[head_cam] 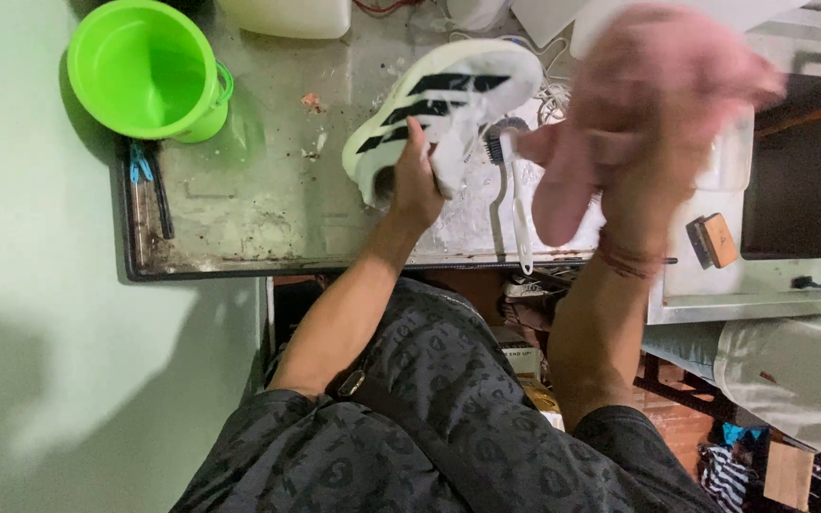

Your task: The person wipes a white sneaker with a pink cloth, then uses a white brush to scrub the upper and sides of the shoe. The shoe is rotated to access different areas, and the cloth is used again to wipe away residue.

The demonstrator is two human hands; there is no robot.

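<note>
On the wet, stained metal worktop [239,204] in front of me, my left hand [417,182] grips the white sports shoe with black stripes [444,104] at its heel opening, fingers curled around the collar, the toe pointing away to the right. It looks light and springy but soapy, so I judge the firm heel rim the surest hold. My right hand [658,114] is raised above and to the right of the shoe, blurred; I cannot tell whether it grasps anything. A white-handled brush [517,204] lies just beside the shoe in foam; a bright green plastic bucket [147,68] stands well apart at the left.
</note>
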